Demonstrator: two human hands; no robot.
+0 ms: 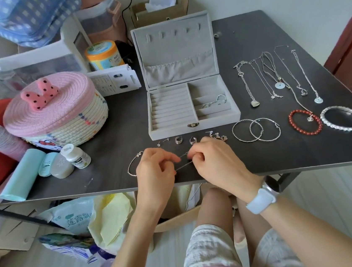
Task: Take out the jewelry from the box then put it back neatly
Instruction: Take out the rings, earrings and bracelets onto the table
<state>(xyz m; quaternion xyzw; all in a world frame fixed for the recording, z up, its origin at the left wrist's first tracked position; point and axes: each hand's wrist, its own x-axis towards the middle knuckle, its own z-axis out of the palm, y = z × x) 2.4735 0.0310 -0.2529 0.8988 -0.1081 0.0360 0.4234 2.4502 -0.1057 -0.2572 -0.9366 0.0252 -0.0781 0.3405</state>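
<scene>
The grey velvet jewelry box (pixel 193 124) stands open at the table's middle, with a silver piece (pixel 215 101) lying in a right-hand compartment. Near the front edge my left hand (pixel 155 168) and my right hand (pixel 213 157) both pinch a thin silver chain (pixel 183 160) stretched between them. A silver bangle (pixel 133 164) lies under my left hand. Small rings and earrings (pixel 191 140) sit in a row in front of the box. Two hoop earrings (pixel 256 133), a red bead bracelet (pixel 305 122), a clear bangle (pixel 342 117) and several necklaces (pixel 274 76) lie to the right.
A pink-lidded woven basket (pixel 56 111), a white pill bottle (pixel 75 155), a mint case (pixel 20 175) and other clutter crowd the table's left side. A cardboard box (pixel 159 10) stands behind the jewelry box. Bags lie on the floor below the table's front edge (pixel 306 168).
</scene>
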